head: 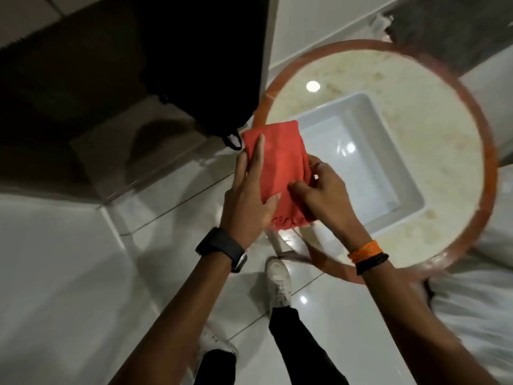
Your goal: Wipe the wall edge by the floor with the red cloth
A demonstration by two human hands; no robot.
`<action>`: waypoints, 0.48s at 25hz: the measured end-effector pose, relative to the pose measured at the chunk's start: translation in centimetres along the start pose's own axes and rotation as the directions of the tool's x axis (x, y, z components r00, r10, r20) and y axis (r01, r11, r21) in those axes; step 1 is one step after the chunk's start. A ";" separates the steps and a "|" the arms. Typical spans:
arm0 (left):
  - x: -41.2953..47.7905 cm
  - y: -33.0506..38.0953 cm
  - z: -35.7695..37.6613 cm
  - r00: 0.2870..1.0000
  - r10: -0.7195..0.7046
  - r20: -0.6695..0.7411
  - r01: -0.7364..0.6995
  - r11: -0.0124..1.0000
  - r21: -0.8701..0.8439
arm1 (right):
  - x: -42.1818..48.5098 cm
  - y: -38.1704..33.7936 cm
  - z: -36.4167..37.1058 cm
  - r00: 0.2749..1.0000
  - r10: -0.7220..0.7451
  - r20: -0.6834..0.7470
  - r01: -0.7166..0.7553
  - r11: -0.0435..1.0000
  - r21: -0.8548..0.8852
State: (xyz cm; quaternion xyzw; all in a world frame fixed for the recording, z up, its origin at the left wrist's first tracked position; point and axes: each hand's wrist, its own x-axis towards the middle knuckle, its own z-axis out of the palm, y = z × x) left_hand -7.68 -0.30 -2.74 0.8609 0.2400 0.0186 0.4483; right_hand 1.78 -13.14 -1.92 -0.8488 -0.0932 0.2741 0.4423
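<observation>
Red cloth folded, held between both hands above the floor tiles. Left hand flat along its left edge, thumb underneath; right hand pinching its right side. White tray on round table just right of hands.

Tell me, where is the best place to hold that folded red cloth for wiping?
Probably flat across its broad face, from above, as the left hand does now, fingers spread along the red cloth. It is folded into a narrow pad, so a palm over the middle should keep the layers together; the right hand pinches its side edge.
</observation>
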 end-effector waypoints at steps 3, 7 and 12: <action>3.8 3.2 3.9 0.987 -0.064 0.147 0.047 0.993 0.110 | 3.0 2.8 -4.9 0.996 0.087 -0.005 -0.087 0.990 -0.109; 6.9 5.1 8.3 0.970 -0.136 0.203 0.047 0.919 0.392 | 5.5 6.8 -6.6 0.998 0.062 -0.015 -0.064 0.972 -0.227; 7.3 5.3 8.4 0.995 -0.042 0.092 -0.043 0.647 0.761 | 6.4 7.2 -6.4 0.996 -0.015 -0.084 -0.039 0.794 -0.607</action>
